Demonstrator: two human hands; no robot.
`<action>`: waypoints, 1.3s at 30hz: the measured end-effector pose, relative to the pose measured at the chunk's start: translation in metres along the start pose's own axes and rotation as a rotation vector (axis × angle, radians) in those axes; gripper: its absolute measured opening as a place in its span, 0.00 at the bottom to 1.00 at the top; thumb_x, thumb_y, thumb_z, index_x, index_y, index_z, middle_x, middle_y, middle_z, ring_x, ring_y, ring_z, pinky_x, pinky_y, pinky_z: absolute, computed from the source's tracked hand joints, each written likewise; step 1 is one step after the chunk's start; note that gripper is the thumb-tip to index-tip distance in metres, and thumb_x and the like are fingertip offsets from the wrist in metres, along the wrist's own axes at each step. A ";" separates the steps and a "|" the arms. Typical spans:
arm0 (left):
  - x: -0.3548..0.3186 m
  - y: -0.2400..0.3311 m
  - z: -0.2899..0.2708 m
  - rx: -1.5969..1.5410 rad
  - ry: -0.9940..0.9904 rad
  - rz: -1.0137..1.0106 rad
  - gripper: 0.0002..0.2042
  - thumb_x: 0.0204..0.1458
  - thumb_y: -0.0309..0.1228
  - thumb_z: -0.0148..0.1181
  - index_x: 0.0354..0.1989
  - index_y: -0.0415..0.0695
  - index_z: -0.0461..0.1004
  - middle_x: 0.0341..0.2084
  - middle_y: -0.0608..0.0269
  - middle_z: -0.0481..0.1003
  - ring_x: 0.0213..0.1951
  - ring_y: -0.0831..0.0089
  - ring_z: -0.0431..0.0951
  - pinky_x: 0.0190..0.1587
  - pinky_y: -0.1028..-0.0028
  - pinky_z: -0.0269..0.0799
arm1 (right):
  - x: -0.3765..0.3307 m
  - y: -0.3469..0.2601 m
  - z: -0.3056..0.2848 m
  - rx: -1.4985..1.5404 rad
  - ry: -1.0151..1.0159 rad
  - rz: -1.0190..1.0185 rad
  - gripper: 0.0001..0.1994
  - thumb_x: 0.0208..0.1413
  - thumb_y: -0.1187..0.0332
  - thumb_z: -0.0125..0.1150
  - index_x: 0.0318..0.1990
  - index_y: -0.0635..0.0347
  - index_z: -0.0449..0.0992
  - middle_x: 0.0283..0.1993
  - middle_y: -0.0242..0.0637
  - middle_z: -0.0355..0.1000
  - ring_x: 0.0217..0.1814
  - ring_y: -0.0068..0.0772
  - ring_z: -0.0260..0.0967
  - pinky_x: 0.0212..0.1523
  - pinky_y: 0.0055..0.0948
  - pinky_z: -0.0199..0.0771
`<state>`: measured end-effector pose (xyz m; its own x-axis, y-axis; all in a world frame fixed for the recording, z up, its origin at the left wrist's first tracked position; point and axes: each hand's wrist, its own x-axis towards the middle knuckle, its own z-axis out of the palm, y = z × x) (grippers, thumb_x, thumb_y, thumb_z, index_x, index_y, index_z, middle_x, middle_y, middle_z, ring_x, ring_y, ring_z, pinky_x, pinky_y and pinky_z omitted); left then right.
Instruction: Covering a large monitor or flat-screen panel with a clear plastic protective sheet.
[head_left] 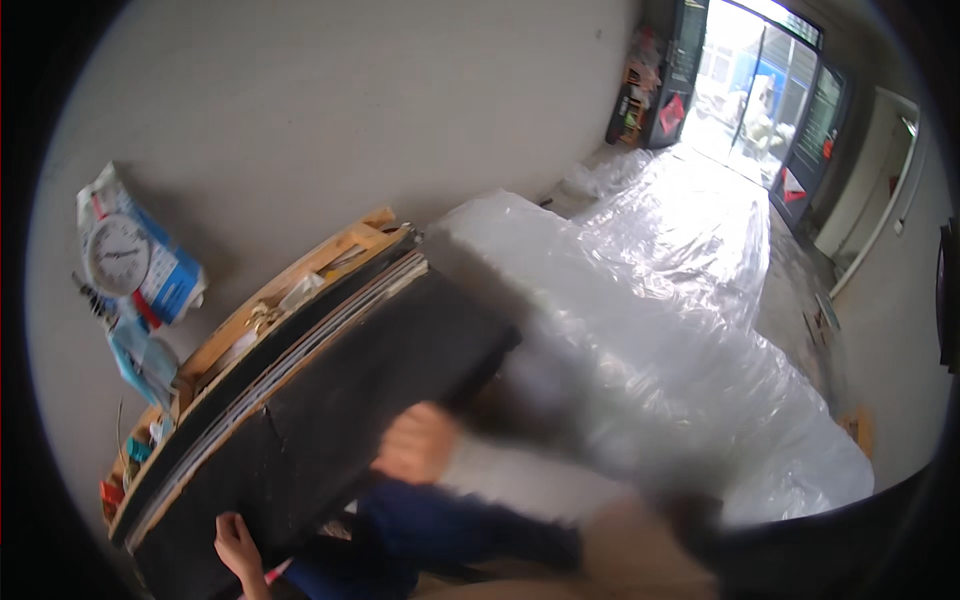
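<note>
A wide black panel (pixel 350 390) stands tilted in front of me at the left, the foremost of a stack of thin boards (pixel 300 350) with pale edges. In front of its lower left part is my left hand (pixel 236 545), its fingers curled together. My right hand (pixel 415 443) is closed at the panel's lower right edge and somewhat blurred. What either hand holds, if anything, is hidden. Below them show dark blue trousers (pixel 450 525), also smeared by motion.
Behind the boards runs a wooden ledge (pixel 270 290) with small odds and ends. A round clock (pixel 120 255) and a blue-and-white bag (pixel 175 285) hang on the wall. Clear plastic sheeting (pixel 690 370) covers a large bulk at right, stretching toward a bright glass door (pixel 755 85).
</note>
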<state>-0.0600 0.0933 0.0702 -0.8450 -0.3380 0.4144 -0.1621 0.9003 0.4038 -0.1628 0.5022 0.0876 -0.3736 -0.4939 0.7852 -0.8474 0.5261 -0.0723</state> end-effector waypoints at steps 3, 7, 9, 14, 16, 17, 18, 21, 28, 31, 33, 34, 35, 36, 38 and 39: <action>-0.006 0.010 0.020 0.029 0.232 0.052 0.06 0.51 0.29 0.50 0.29 0.38 0.69 0.15 0.65 0.66 0.18 0.79 0.67 0.21 0.77 0.62 | -0.035 0.105 -0.070 -0.499 -0.408 0.882 0.08 0.43 0.62 0.57 0.20 0.54 0.73 0.24 0.38 0.70 0.31 0.39 0.68 0.29 0.38 0.65; -0.009 0.048 -0.010 0.186 0.169 0.036 0.12 0.52 0.39 0.52 0.31 0.43 0.75 0.22 0.55 0.75 0.20 0.61 0.74 0.21 0.67 0.68 | -0.228 0.188 -0.132 -1.056 -0.201 1.133 0.21 0.41 0.55 0.61 0.44 0.51 0.69 0.45 0.42 0.68 0.50 0.41 0.62 0.49 0.39 0.61; -0.013 0.042 -0.016 0.242 0.142 0.013 0.11 0.52 0.38 0.52 0.31 0.44 0.75 0.24 0.56 0.75 0.22 0.61 0.75 0.22 0.67 0.68 | -0.259 0.175 -0.146 -1.044 -0.306 0.981 0.16 0.40 0.53 0.60 0.35 0.51 0.72 0.39 0.37 0.70 0.45 0.38 0.66 0.45 0.39 0.63; -0.003 0.057 0.001 0.213 0.150 -0.012 0.10 0.52 0.38 0.52 0.30 0.44 0.74 0.24 0.58 0.75 0.21 0.61 0.75 0.22 0.68 0.68 | -0.420 0.165 -0.266 -1.473 -0.548 1.796 0.10 0.39 0.56 0.59 0.26 0.50 0.72 0.30 0.35 0.70 0.31 0.35 0.70 0.29 0.39 0.68; -0.008 0.049 -0.004 0.241 0.164 -0.015 0.10 0.52 0.37 0.52 0.30 0.44 0.74 0.24 0.58 0.75 0.21 0.61 0.74 0.22 0.68 0.67 | -0.356 0.169 -0.292 -1.186 -0.447 1.781 0.12 0.38 0.61 0.57 0.33 0.53 0.72 0.34 0.36 0.70 0.35 0.36 0.69 0.33 0.40 0.68; -0.007 0.047 -0.002 0.231 0.149 0.000 0.10 0.52 0.37 0.52 0.30 0.44 0.74 0.24 0.58 0.75 0.21 0.61 0.74 0.22 0.68 0.67 | -0.322 0.165 -0.278 -1.211 -0.453 1.551 0.16 0.38 0.63 0.57 0.37 0.55 0.72 0.37 0.37 0.70 0.39 0.37 0.68 0.37 0.40 0.68; -0.005 0.045 0.004 0.214 0.135 0.016 0.10 0.52 0.37 0.52 0.31 0.44 0.74 0.24 0.57 0.75 0.21 0.61 0.74 0.21 0.68 0.67 | -0.297 0.162 -0.253 -1.150 -0.425 1.384 0.25 0.35 0.64 0.58 0.47 0.58 0.67 0.47 0.40 0.66 0.51 0.39 0.62 0.47 0.41 0.63; -0.016 0.039 -0.008 0.257 0.115 0.018 0.10 0.52 0.37 0.52 0.31 0.43 0.73 0.25 0.56 0.75 0.21 0.61 0.74 0.21 0.68 0.67 | -0.209 0.159 -0.122 -0.820 -0.519 1.228 0.26 0.38 0.58 0.59 0.50 0.46 0.66 0.59 0.40 0.56 0.63 0.43 0.47 0.58 0.57 0.45; -0.014 0.039 -0.011 0.220 0.118 0.182 0.08 0.51 0.34 0.53 0.30 0.42 0.74 0.25 0.58 0.75 0.21 0.66 0.74 0.21 0.71 0.68 | -0.255 0.203 -0.193 -0.763 -1.317 1.519 0.15 0.48 0.61 0.52 0.46 0.41 0.69 0.57 0.35 0.60 0.56 0.32 0.58 0.43 0.48 0.60; -0.008 0.043 -0.001 0.218 0.149 0.157 0.09 0.51 0.35 0.54 0.27 0.43 0.75 0.22 0.61 0.75 0.20 0.66 0.74 0.20 0.72 0.68 | -0.323 0.205 -0.238 -1.113 -0.901 2.001 0.25 0.43 0.59 0.58 0.53 0.40 0.64 0.60 0.35 0.55 0.60 0.35 0.54 0.48 0.51 0.58; -0.012 0.047 -0.013 0.184 0.250 0.218 0.09 0.51 0.35 0.54 0.26 0.43 0.75 0.22 0.62 0.75 0.19 0.66 0.74 0.20 0.72 0.68 | -0.236 0.177 -0.173 -1.134 -0.717 1.250 0.38 0.36 0.55 0.64 0.59 0.39 0.54 0.64 0.34 0.47 0.64 0.38 0.47 0.55 0.53 0.52; -0.014 0.040 -0.012 0.244 0.211 0.169 0.10 0.51 0.36 0.54 0.26 0.42 0.75 0.22 0.62 0.75 0.19 0.66 0.74 0.20 0.71 0.68 | -0.214 0.163 -0.143 -0.950 -0.753 1.336 0.40 0.36 0.55 0.64 0.60 0.39 0.52 0.65 0.33 0.43 0.65 0.39 0.44 0.58 0.54 0.48; -0.012 0.041 -0.018 0.225 0.122 0.102 0.10 0.51 0.34 0.55 0.28 0.40 0.75 0.24 0.58 0.75 0.21 0.67 0.74 0.23 0.73 0.69 | -0.203 0.143 -0.118 -0.762 -0.795 1.418 0.41 0.35 0.55 0.64 0.61 0.39 0.50 0.67 0.33 0.39 0.67 0.40 0.40 0.60 0.55 0.44; -0.014 0.038 -0.022 0.046 0.036 0.029 0.10 0.51 0.33 0.55 0.30 0.38 0.74 0.25 0.57 0.75 0.23 0.67 0.74 0.25 0.73 0.69 | -0.217 0.129 -0.106 -0.986 -0.812 1.210 0.31 0.38 0.59 0.61 0.54 0.42 0.60 0.61 0.35 0.52 0.64 0.38 0.47 0.58 0.53 0.48; -0.007 0.025 -0.030 -0.394 -0.128 -0.035 0.11 0.51 0.31 0.55 0.34 0.34 0.72 0.28 0.54 0.75 0.27 0.69 0.73 0.30 0.73 0.70 | -0.240 0.127 -0.131 -0.953 -0.750 1.330 0.25 0.40 0.60 0.60 0.50 0.45 0.63 0.55 0.34 0.59 0.60 0.37 0.53 0.56 0.52 0.51; -0.014 0.013 -0.036 -0.465 -0.074 -0.074 0.11 0.52 0.31 0.54 0.35 0.33 0.71 0.24 0.60 0.73 0.24 0.74 0.70 0.26 0.73 0.67 | -0.251 0.145 -0.137 -0.885 -0.675 1.409 0.19 0.41 0.62 0.58 0.45 0.47 0.67 0.48 0.34 0.66 0.55 0.37 0.59 0.54 0.51 0.53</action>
<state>-0.0325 0.0996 0.0989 -0.8767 -0.3610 0.3180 0.0074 0.6508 0.7592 -0.1405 0.7974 -0.0356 -0.8280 0.5583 0.0520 0.5606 0.8223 0.0980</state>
